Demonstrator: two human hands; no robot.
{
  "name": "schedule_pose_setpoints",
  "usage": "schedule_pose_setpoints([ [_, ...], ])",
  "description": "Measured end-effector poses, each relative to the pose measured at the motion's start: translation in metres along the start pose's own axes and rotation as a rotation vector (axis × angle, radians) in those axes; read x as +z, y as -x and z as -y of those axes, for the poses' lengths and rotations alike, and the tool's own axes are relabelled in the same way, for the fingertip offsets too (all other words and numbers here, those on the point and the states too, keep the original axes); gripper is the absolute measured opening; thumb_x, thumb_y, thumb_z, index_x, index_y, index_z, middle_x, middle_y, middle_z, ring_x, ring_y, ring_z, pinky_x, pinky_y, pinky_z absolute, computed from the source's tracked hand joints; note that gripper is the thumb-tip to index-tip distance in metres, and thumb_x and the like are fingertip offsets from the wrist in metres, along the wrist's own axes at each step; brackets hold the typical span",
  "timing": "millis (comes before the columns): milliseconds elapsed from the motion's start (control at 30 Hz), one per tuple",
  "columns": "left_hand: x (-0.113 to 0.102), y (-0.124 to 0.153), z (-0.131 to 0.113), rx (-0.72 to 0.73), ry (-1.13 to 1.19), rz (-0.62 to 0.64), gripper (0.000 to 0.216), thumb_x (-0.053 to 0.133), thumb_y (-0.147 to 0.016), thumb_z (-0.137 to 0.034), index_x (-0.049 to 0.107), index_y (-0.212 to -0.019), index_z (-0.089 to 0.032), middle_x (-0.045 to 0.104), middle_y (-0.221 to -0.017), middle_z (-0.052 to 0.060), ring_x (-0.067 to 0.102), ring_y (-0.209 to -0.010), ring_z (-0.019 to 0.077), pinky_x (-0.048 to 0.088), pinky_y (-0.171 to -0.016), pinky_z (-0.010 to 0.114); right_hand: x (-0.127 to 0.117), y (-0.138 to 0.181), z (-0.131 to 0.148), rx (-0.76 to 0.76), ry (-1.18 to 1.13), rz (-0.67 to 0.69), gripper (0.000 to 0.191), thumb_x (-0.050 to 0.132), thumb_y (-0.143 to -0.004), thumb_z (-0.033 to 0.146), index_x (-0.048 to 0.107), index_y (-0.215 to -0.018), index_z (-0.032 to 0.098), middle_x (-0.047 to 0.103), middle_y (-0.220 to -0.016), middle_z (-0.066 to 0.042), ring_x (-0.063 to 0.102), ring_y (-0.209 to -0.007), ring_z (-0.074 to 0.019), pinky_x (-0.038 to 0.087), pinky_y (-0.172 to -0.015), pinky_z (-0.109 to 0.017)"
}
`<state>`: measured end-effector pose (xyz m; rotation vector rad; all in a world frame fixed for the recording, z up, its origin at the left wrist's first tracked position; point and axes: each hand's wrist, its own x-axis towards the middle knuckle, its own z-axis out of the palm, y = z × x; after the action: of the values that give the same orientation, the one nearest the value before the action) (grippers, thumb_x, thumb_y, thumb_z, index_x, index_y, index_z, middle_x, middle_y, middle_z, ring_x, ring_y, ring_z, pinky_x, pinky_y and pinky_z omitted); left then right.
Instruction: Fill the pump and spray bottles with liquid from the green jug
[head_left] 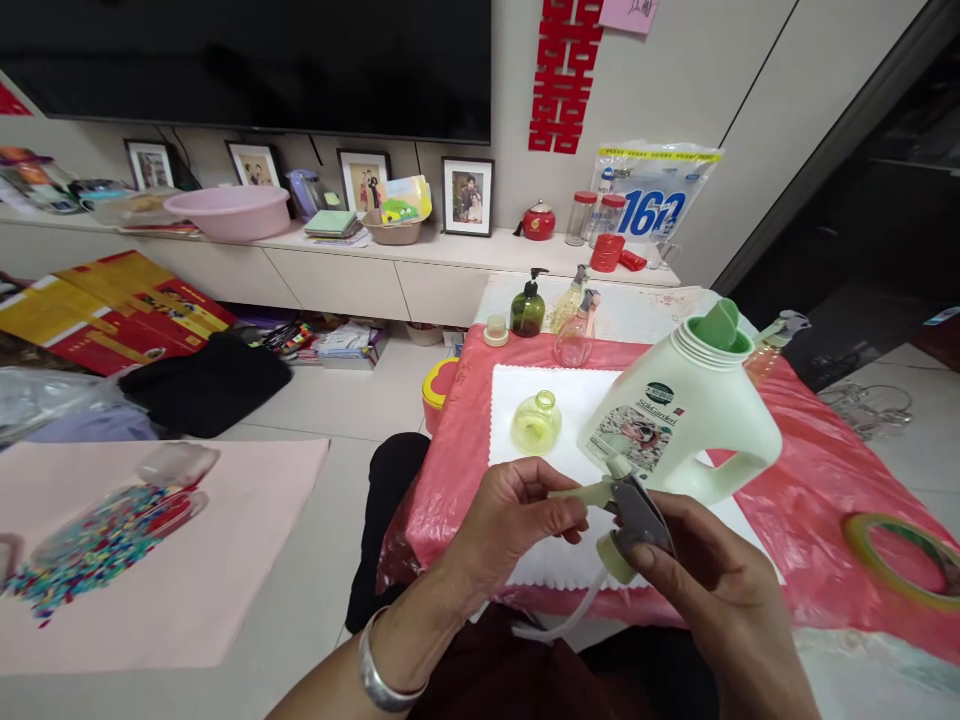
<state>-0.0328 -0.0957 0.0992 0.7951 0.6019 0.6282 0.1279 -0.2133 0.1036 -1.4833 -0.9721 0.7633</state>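
A smooth silver bangle [370, 668] circles the left wrist [433, 608] at lower centre-left; dark maroon clothing [510, 665] shows at bottom centre, black trousers [384, 520] just left of centre

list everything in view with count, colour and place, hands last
spray head: 1, grey and pale green, centre foreground
open bottle: 1, yellow-green, on cloth
cloth: 1, white, on plastic sheet
plastic sheet: 1, red, under cloth
jug: 1, pale green, right of open bottle
pump bottle: 1, dark green, behind open bottle
spray bottles: 3, tinted, near pump bottle and behind jug
tape roll: 1, yellowish, right edge
cabinet: 1, white, at back
framed photos: 4, dark-edged, on cabinet
basin: 1, pink, on cabinet
screen: 1, black, above cabinet
small pieces: many, multicoloured, left
other clutter: uncounted, mixed, cabinet and floor
left hand: 1, bare, at spray head's pale lever
right hand: 1, bare, around its grey body
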Motion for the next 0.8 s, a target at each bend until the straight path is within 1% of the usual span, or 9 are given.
schedule_pose_setpoints([
  [100, 0.002, -0.001, 0.000, 0.017, -0.045, 0.039, 0.036, 0.095, -0.061, -0.039, 0.074, -0.078, -0.015, 0.074, -0.065, 0.002, 0.066, -0.058, 0.0113, 0.051, -0.061, 0.024, -0.003, -0.003, 0.000, -0.037, 0.124, 0.057, 0.032, 0.082, -0.078, 0.040, 0.075, -0.101, 0.019, 0.072, -0.092, -0.005, 0.069, -0.078, -0.0149, 0.057, -0.067, -0.015],
  [200, -0.003, -0.005, -0.005, 0.053, -0.117, 0.088, 0.035, 0.093, -0.066, -0.038, 0.076, -0.087, -0.016, 0.076, -0.075, 0.003, 0.067, -0.066, 0.0125, 0.052, -0.067, 0.025, -0.014, -0.002, -0.004, -0.023, 0.146, -0.016, 0.034, 0.083, -0.075, 0.041, 0.076, -0.100, 0.019, 0.072, -0.091, -0.005, 0.069, -0.075, -0.0150, 0.057, -0.065, -0.015],
  [267, -0.010, -0.013, -0.010, 0.151, -0.191, 0.018, 0.032, 0.090, -0.069, -0.037, 0.076, -0.092, -0.018, 0.077, -0.084, 0.004, 0.068, -0.075, 0.0146, 0.053, -0.073, 0.027, -0.024, 0.001, -0.007, -0.011, 0.096, -0.158, 0.039, 0.088, -0.067, 0.040, 0.076, -0.098, 0.020, 0.072, -0.092, -0.006, 0.069, -0.075, -0.0164, 0.057, -0.062, -0.015],
  [333, -0.021, -0.027, -0.014, 0.300, -0.308, -0.153, 0.028, 0.087, -0.073, -0.032, 0.076, -0.095, -0.020, 0.077, -0.094, 0.005, 0.068, -0.085, 0.0172, 0.052, -0.081, 0.029, -0.035, 0.007, -0.006, 0.012, 0.016, -0.336, 0.046, 0.092, -0.059, 0.038, 0.076, -0.098, 0.020, 0.071, -0.093, -0.006, 0.069, -0.074, -0.0172, 0.057, -0.060, -0.016],
  [400, -0.031, -0.044, -0.018, 0.425, -0.462, -0.313, 0.030, 0.086, -0.072, -0.024, 0.077, -0.101, -0.023, 0.075, -0.107, 0.006, 0.068, -0.095, 0.0202, 0.051, -0.087, 0.031, -0.044, 0.013, -0.002, 0.035, -0.067, -0.520, 0.051, 0.093, -0.055, 0.035, 0.075, -0.102, 0.021, 0.071, -0.095, -0.006, 0.067, -0.072, -0.0160, 0.057, -0.058, -0.016],
  [500, -0.041, -0.072, -0.019, 0.564, -0.631, -0.363, 0.041, 0.082, -0.071, -0.013, 0.075, -0.109, -0.024, 0.070, -0.124, 0.007, 0.063, -0.116, 0.0252, 0.046, -0.101, 0.036, -0.052, 0.017, 0.007, -0.025, -0.180, -0.715, 0.053, 0.093, -0.054, 0.027, 0.076, -0.104, 0.020, 0.068, -0.091, -0.006, 0.063, -0.067, -0.0134, 0.055, -0.054, -0.017],
  [567, -0.043, -0.088, -0.016, 0.602, -0.695, -0.334, 0.043, 0.082, -0.069, -0.011, 0.074, -0.110, -0.023, 0.068, -0.127, 0.008, 0.060, -0.123, 0.0270, 0.044, -0.107, 0.038, -0.055, 0.015, 0.012, -0.132, -0.228, -0.740, 0.047, 0.092, -0.052, 0.022, 0.076, -0.096, 0.016, 0.066, -0.085, -0.005, 0.061, -0.063, -0.0134, 0.054, -0.052, -0.020],
  [667, -0.042, -0.106, -0.008, 0.606, -0.774, -0.279, 0.039, 0.082, -0.070, -0.011, 0.075, -0.107, -0.021, 0.069, -0.123, 0.010, 0.062, -0.122, 0.0281, 0.043, -0.109, 0.039, -0.057, 0.013, 0.015, -0.232, -0.242, -0.702, 0.039, 0.091, -0.050, 0.017, 0.073, -0.084, 0.013, 0.064, -0.081, -0.005, 0.060, -0.063, -0.0147, 0.052, -0.048, -0.022],
  [800, -0.041, -0.117, 0.003, 0.565, -0.806, -0.272, 0.028, 0.078, -0.075, -0.014, 0.076, -0.102, -0.021, 0.073, -0.114, 0.009, 0.067, -0.112, 0.0268, 0.047, -0.103, 0.039, -0.056, 0.015, 0.015, -0.212, -0.254, -0.708, 0.046, 0.090, -0.051, 0.013, 0.075, -0.095, 0.014, 0.065, -0.090, -0.006, 0.063, -0.070, -0.0145, 0.054, -0.054, -0.021],
])
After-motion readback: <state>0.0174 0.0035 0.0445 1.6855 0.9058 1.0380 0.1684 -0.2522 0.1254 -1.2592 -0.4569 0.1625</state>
